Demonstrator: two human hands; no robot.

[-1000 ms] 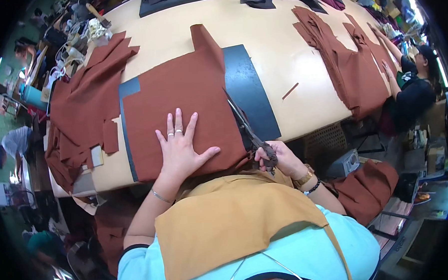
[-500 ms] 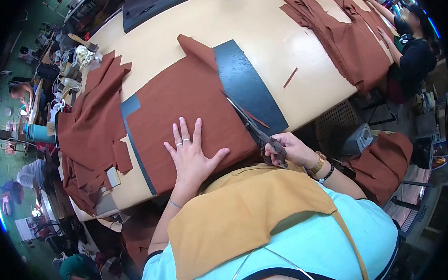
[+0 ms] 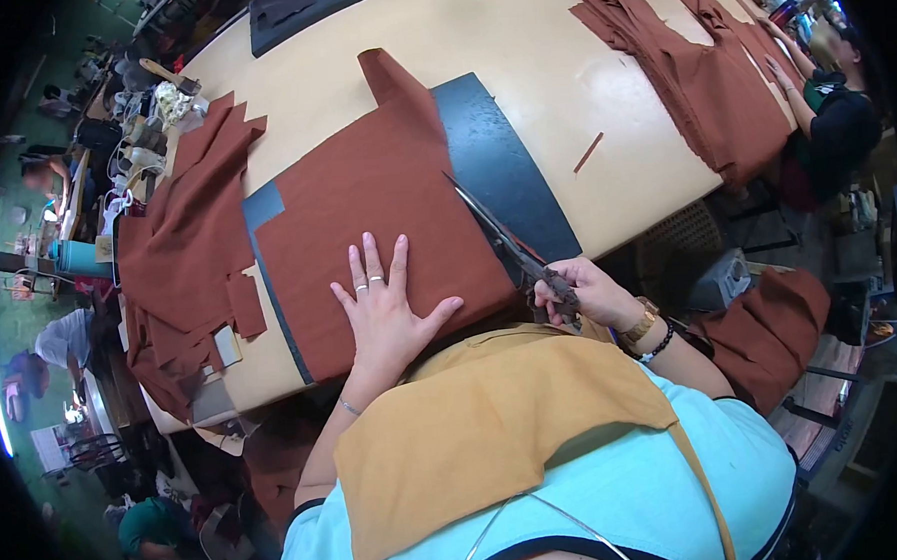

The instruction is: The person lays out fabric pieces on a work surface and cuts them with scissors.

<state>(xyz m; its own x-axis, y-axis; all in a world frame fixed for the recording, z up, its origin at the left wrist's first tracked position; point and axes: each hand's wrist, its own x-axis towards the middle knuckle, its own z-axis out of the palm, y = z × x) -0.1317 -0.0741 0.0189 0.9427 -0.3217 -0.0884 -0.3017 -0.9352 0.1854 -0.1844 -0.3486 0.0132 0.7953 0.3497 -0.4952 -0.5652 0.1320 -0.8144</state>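
My left hand (image 3: 385,308) lies flat with spread fingers on a rust-brown piece of fabric (image 3: 355,199). My right hand (image 3: 584,296) is closed round the handles of large dark scissors (image 3: 507,247). Their blades lie along the fabric's right edge and point away from me. Under the fabric is a dark blue board (image 3: 508,157), showing at the right and in a thin strip at the left. The fabric's far corner is folded up. Beside the blades a thin brown sliver is partly visible on the board.
More brown fabric lies on the table (image 3: 290,97) at the left (image 3: 182,242) and right (image 3: 727,118). A small brown scrap (image 3: 589,152) lies right of the board. A co-worker (image 3: 836,93) reaches over the right pile. Brown fabric (image 3: 766,336) hangs near my right arm.
The view has turned and shifted. A thin strip beside the blades, clearly seen half a second ago, is now mostly hidden by them. My left hand stays flat on the fabric.
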